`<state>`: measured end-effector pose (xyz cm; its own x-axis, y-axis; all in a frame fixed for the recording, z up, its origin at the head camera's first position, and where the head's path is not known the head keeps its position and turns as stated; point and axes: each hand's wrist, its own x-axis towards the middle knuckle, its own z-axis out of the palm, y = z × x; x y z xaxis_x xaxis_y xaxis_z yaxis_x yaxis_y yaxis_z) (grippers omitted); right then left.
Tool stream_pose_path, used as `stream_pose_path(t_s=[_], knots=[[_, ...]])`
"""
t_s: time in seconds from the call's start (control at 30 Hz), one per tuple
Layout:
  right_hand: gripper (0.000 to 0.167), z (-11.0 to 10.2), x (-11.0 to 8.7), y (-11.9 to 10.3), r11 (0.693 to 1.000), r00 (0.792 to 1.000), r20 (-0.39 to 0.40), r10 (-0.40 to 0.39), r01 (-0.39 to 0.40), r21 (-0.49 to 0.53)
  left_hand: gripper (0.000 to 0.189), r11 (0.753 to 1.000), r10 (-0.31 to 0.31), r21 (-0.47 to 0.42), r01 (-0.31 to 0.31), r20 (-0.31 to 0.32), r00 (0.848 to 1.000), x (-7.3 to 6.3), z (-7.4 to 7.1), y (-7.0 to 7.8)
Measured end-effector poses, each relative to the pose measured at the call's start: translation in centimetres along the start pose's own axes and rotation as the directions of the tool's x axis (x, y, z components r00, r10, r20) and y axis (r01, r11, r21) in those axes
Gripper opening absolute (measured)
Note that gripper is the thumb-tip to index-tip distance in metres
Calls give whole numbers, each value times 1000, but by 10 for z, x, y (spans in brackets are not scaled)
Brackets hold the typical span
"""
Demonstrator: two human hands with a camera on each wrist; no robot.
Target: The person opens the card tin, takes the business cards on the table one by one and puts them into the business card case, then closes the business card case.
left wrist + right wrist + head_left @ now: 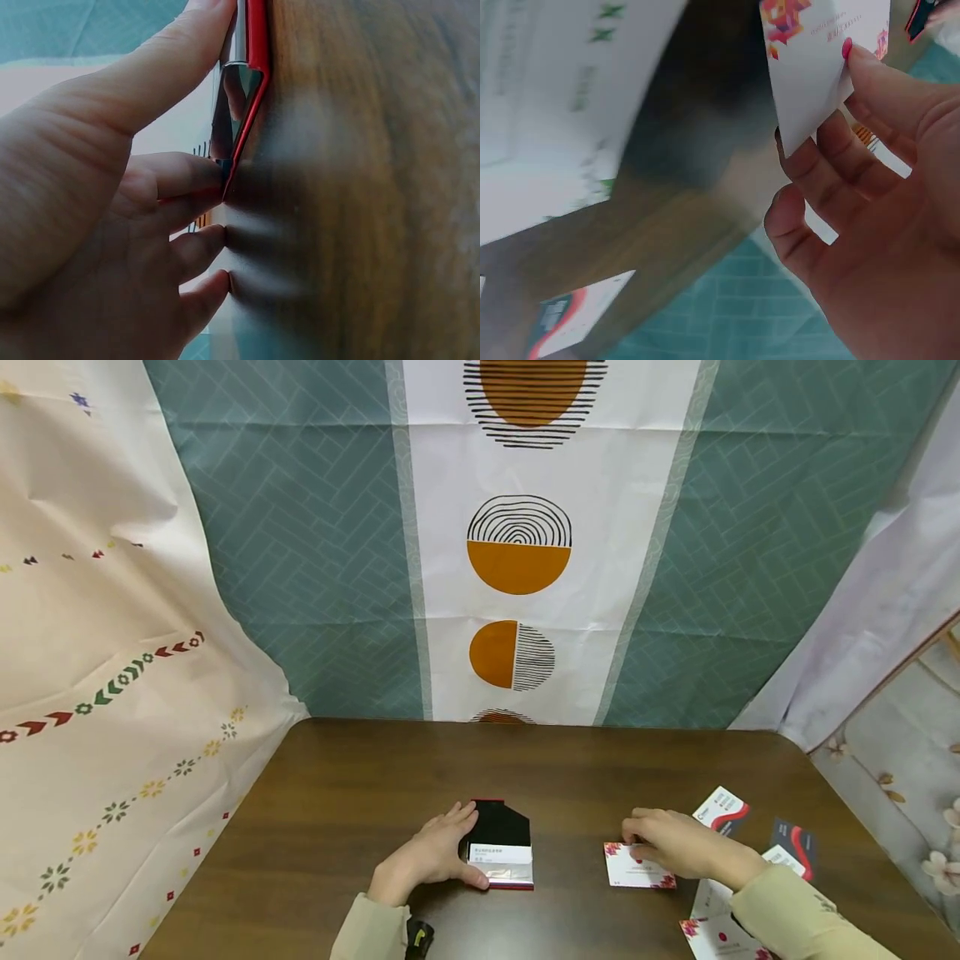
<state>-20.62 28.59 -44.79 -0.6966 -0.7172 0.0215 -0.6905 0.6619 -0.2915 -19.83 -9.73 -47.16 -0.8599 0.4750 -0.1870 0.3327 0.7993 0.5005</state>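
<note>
An unfolded business card case [500, 845], black inside with red edges, lies on the table with a white card [501, 853] in its near half. My left hand [431, 856] holds the case at its left side, thumb at the near corner and index fingertip by the far part. In the left wrist view, the other fingertips [225, 281] meet the tabletop beside it. Right of the case, my right hand [667, 839] pinches a white business card [633, 868] with flower-patterned corners. The right wrist view shows the thumb [870, 64] on its face and fingers behind.
Several more business cards lie at the right, partly under my right forearm: a red-and-white one [722, 808], a dark one [795, 843] and a flowered one [720, 939]. A small black object [418, 937] lies by my left sleeve. Patterned cloths hang around the brown table [337, 777].
</note>
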Motion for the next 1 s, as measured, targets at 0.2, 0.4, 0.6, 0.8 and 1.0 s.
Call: stream_pose_path(t_s=[0.2, 0.4, 0.6, 0.8, 1.0], knots=[[19, -4, 11, -10, 1000, 1000, 9, -21, 21, -3, 106, 1000, -1, 8, 1, 16, 1000, 0, -2, 4], [16, -7, 36, -21, 998, 998, -39, -45, 46, 35, 105, 1000, -22, 23, 22, 5, 1000, -3, -3, 3], [17, -9, 72, -33, 991, 987, -128, -99, 110, 81, 103, 998, -45, 35, 45, 1, 999, -2, -1, 3], [15, -13, 98, -49, 986, 983, -165, -76, 99, 134, 104, 999, -36, 40, 36, -7, 999, 1, -2, 4], [11, -4, 116, -61, 979, 984, -177, -18, 53, 198, 104, 999, -36, 39, 37, -10, 999, 2, -3, 4]])
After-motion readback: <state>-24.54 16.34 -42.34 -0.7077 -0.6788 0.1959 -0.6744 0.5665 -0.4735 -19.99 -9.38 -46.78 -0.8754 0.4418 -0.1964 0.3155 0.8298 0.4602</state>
